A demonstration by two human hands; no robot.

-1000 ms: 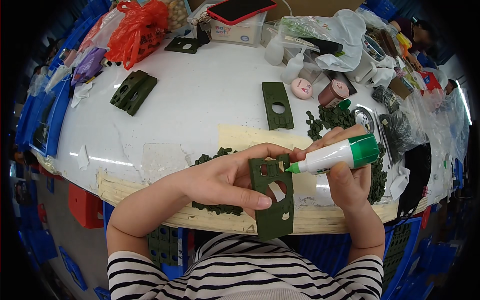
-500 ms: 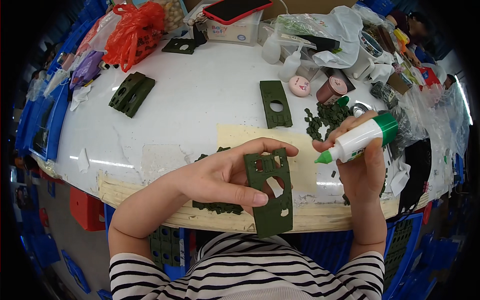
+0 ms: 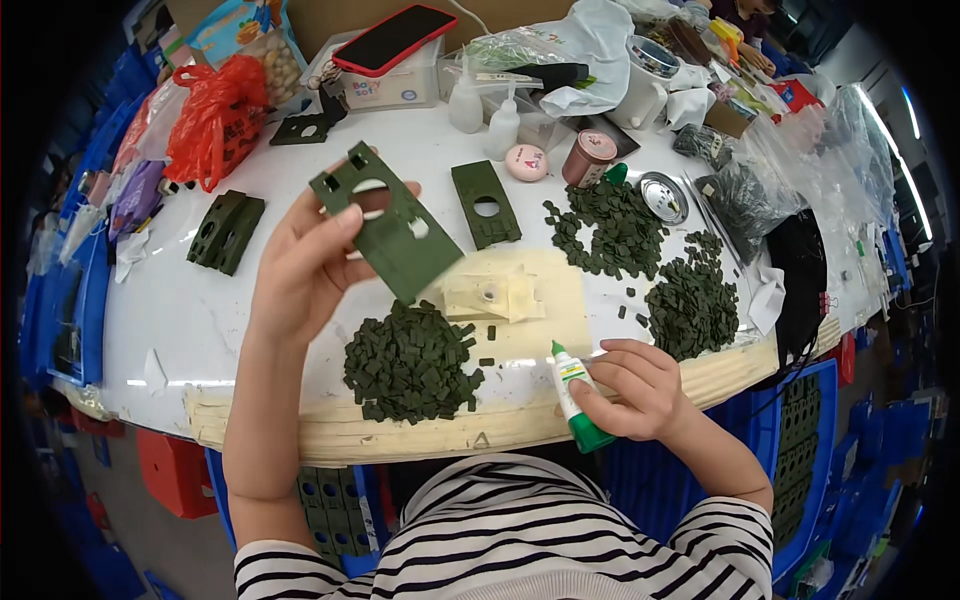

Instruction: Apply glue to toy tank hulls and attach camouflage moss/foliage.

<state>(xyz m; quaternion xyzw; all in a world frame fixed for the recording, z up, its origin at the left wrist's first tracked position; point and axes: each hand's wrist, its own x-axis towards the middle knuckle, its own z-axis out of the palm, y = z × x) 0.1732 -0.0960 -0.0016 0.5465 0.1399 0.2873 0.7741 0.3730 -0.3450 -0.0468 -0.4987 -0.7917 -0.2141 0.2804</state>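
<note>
Apparently the left hand (image 3: 300,262) wraps behind the plate (image 3: 397,250).

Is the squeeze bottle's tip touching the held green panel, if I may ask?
No, a wide gap separates the squeeze bottle from the held green panel.

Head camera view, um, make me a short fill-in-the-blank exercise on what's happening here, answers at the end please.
1. The left hand holds a flat part coloured dark ____.
2. The right hand holds a white bottle, its nozzle pointing ____ from the person.
3. The phone is in a ____ case.
4. The shirt has black and white ____.

Missing words: green; away; red; stripes.
</note>
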